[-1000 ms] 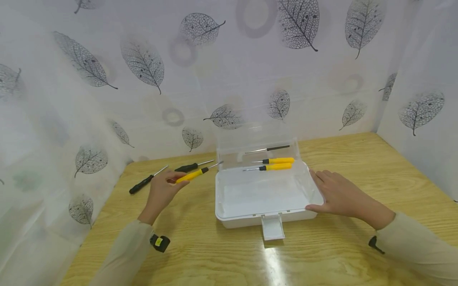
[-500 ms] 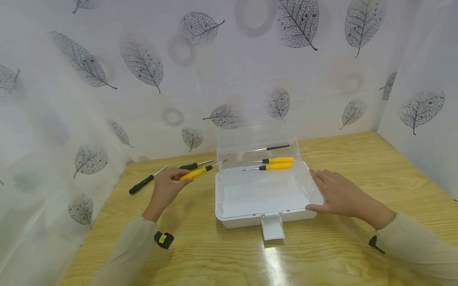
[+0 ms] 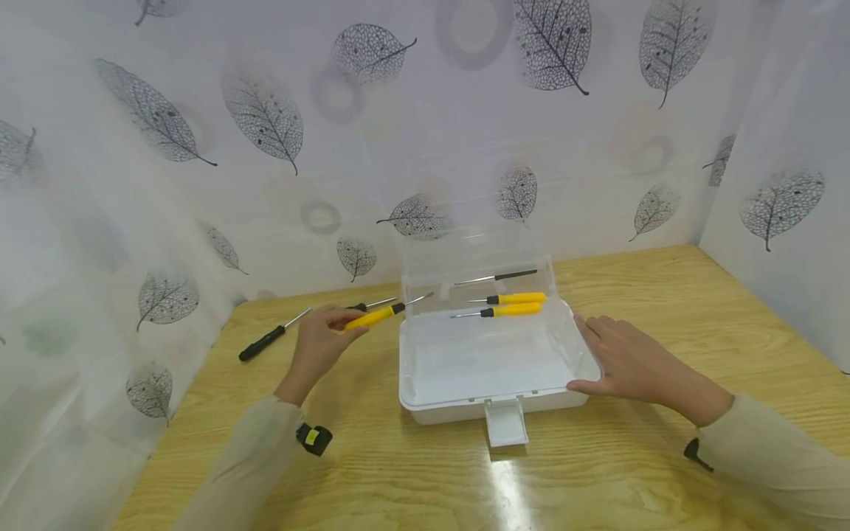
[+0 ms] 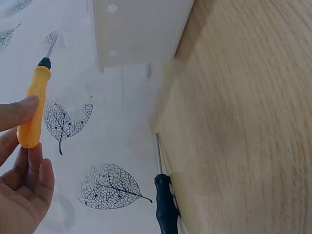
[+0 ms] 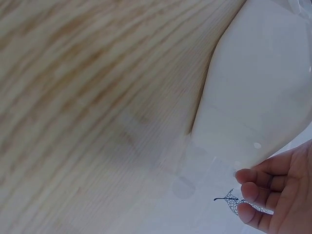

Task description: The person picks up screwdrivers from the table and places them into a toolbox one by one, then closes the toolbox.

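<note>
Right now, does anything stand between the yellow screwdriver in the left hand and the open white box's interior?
Nothing visible, apart from the rim of the white box. The left hand holds the yellow screwdriver to its left, the lid is open, and the right hand rests at the opposite side.

A pale, whitish sheet (image 3: 425, 133) covers the back wall, printed with dark skeleton leaves (image 3: 554, 44) in different sizes, set at various angles. Between them sit soft grey-mauve rings (image 3: 322, 217) and faint beige smudges. Similar sheeting hangs on both sides: the left panel (image 3: 66, 243) shows creases and blurred greenish patches low down, while the right panel (image 3: 783, 88) looks smoother and slightly bluish. The table (image 3: 398, 479) has a yellowish wood-grain top, its far edge meeting the back sheet and its sides slanting outward toward the viewer. Light is even, with one bright streak of glare (image 3: 510, 498) across the near tabletop.
</note>
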Demonstrator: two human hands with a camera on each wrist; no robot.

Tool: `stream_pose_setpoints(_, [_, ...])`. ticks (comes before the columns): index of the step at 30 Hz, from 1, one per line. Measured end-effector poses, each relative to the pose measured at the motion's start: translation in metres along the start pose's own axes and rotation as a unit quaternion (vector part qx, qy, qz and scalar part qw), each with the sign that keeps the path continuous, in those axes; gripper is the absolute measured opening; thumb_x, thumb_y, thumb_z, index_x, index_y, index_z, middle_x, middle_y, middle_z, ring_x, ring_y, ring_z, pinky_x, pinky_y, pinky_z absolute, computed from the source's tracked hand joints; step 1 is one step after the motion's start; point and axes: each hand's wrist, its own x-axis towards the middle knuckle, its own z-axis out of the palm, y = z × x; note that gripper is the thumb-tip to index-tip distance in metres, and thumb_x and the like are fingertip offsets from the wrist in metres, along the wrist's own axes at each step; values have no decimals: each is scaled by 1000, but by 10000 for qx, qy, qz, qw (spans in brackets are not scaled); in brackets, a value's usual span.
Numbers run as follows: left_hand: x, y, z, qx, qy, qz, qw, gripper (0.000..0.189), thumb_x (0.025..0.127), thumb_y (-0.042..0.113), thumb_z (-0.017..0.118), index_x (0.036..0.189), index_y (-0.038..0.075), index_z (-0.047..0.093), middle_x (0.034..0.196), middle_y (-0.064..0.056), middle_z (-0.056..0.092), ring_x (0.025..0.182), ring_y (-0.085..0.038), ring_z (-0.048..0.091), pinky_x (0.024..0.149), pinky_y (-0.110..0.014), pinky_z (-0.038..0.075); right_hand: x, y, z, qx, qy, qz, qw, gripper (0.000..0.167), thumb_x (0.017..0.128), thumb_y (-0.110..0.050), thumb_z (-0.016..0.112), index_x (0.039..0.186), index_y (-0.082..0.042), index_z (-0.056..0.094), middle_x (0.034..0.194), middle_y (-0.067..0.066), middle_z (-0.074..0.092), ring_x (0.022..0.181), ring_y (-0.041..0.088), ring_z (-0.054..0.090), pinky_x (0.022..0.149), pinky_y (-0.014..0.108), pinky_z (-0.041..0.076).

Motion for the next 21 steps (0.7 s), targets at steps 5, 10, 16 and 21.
stream_pose_setpoints(5, [3,6,2,-84,5,-25,10000,25,77,14,77,100,5,73,96,-12,68,86,-24,62,78,-37,55,0,0,0,-15,-3,1,10000,99,74,-65,64,128,16,46,108,21,58,91,28,55,80,43,49])
stream_pose_setpoints(10, [8,9,7,-131,31,48,9999,25,77,14,77,99,4,73,97,-13,69,87,-25,64,79,-39,56,0,-1,0,-12,1,-11,10000,99,74,-65,63,128,16,46,109,21,58,92,29,56,80,43,49])
stream_pose_setpoints(16, [12,14,11,-254,18,141,9996,26,76,11,76,100,2,72,99,-14,69,87,-26,63,79,-40,56,0,0,0,-27,66,-76,9999,99,75,-66,62,128,16,46,108,21,58,91,28,55,79,43,49])
stream_pose_setpoints(21, [15,18,13,-235,-31,165,9996,26,78,12,76,101,2,71,98,-14,68,86,-26,62,79,-38,55,0,0,0,-10,89,-73,9999,99,75,-65,62,127,17,46,107,20,58,90,28,55,79,43,49])
